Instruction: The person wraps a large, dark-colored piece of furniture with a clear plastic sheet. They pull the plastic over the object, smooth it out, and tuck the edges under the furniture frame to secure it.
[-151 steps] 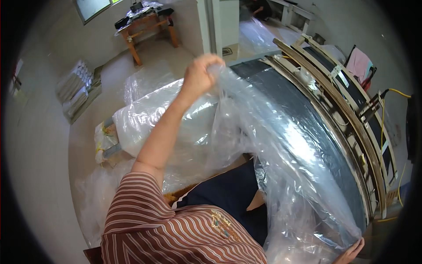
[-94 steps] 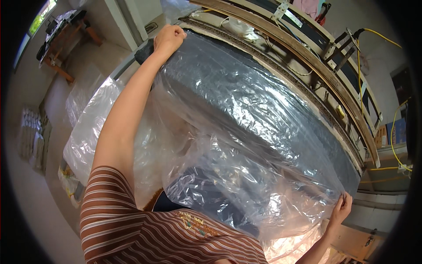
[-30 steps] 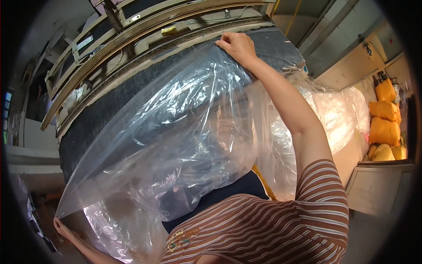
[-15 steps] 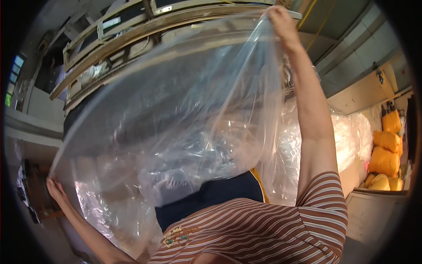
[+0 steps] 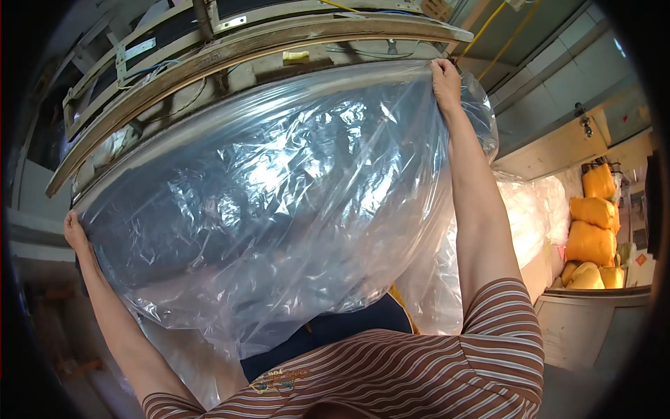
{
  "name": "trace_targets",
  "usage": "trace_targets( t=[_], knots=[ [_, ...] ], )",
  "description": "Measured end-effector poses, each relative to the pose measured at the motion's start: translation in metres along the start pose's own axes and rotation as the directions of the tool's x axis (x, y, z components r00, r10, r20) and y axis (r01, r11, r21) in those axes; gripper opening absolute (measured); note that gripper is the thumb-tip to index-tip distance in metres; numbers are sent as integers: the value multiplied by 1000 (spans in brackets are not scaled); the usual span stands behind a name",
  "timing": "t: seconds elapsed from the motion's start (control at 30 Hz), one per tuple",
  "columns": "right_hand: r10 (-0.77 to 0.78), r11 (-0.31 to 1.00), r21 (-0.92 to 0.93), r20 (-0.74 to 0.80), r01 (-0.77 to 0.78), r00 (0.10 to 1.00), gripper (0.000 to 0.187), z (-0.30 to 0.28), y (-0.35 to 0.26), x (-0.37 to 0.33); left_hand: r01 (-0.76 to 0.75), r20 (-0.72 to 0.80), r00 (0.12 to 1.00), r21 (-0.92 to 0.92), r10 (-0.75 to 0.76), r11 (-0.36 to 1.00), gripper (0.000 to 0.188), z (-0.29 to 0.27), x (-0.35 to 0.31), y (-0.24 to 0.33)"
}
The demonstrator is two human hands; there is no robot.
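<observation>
A wide sheet of clear plastic film (image 5: 279, 181) is stretched between my two hands over a dark surface. Its upper edge runs taut along the frame's near side, while the lower part hangs in wrinkles toward my waist. My left hand (image 5: 75, 230) is closed on the far left corner. With fingers pinched, my right hand (image 5: 445, 82) grips the edge at the upper right, and some film spills past it. Whether the film is one layer or a bag, I cannot tell.
A long wooden rail (image 5: 258, 43) with metal brackets spans the far side. More crumpled clear plastic (image 5: 534, 209) lies to the right. Beyond it, several orange bundles (image 5: 592, 241) are stacked by a cabinet (image 5: 593, 328). A yellow cable (image 5: 488, 22) hangs at the upper right.
My left hand has gone up and away from me, and my right hand has come down a little. The film has dropped from a raised billow to lie against the dark surface.
</observation>
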State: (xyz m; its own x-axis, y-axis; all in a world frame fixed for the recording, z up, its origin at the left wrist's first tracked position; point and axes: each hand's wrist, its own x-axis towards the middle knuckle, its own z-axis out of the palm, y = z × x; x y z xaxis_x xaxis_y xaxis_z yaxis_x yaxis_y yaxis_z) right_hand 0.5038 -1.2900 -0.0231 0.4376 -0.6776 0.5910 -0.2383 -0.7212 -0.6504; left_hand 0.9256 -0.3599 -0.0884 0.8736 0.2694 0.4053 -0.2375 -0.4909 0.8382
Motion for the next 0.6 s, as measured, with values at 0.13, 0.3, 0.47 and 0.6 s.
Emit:
trace_targets(
  t=[0.13, 0.3, 0.47, 0.6],
  knots=[
    [-41, 988, -147, -4, 40, 999, 28, 15, -3, 6, 9, 40, 999, 7, -10, 1000, 32, -4, 38, -6],
    [74, 974, -220, 46, -62, 996, 33, 12, -17, 7, -8, 54, 999, 118, 2, 993, 30, 15, 34, 5],
    [106, 956, -263, -121, -135, 987, 40, 20, -12, 9, 53, -34, 998, 326, -45, 944, 31, 14, 33, 21],
    [144, 966, -194, -150, -171, 978, 38, 14, -2, 15, 92, -136, 988, 132, -74, 987, 27, 14, 23, 14]
  ],
)
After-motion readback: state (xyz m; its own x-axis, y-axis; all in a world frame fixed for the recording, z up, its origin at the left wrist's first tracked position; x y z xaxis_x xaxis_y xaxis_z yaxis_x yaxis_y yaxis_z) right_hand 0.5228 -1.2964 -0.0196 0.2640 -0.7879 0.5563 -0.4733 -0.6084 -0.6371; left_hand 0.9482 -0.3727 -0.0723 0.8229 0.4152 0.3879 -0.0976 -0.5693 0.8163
